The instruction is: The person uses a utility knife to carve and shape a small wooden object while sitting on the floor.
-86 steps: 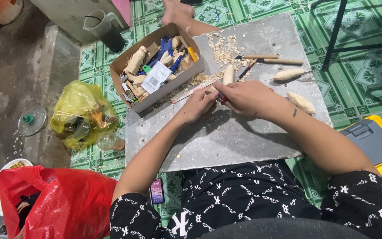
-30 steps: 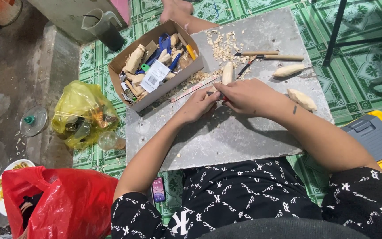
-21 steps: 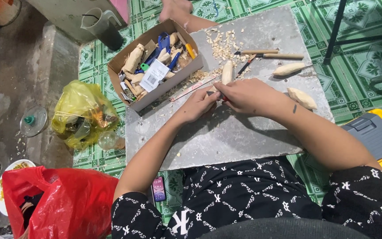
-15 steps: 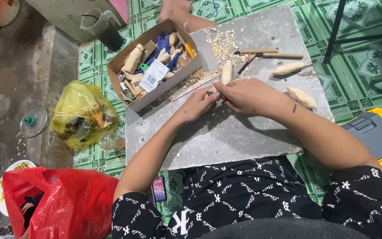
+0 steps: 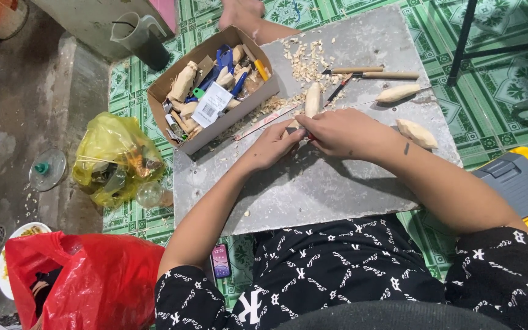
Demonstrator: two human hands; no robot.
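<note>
- The person sat at a grey slab (image 5: 337,183) laid on the floor, both hands meeting near its centre over a small pale wooden piece (image 5: 293,126).
- The step in hand looked like whittling. Done well, it would call for short, shallow cuts pushed away from the holding fingers, the piece braced low against the slab.
- The left hand (image 5: 274,145) was curled closed, pinching the wooden piece from its 8 o'clock side, thumb on top.
- The right hand (image 5: 337,130) was also closed, fingers folded round something thin with a red tip at the piece's 3 o'clock; whether it was a blade could not be told.
- A carved peg (image 5: 312,99) stood just at 12 o'clock of the hands, with wood shavings (image 5: 304,61) beyond it.
- A cardboard box (image 5: 215,91) of tools and wood blanks lay at 10 o'clock, touching the slab's edge.
- Two more shaped blanks (image 5: 417,133) lay at 3 o'clock, well clear of the fingers.
</note>
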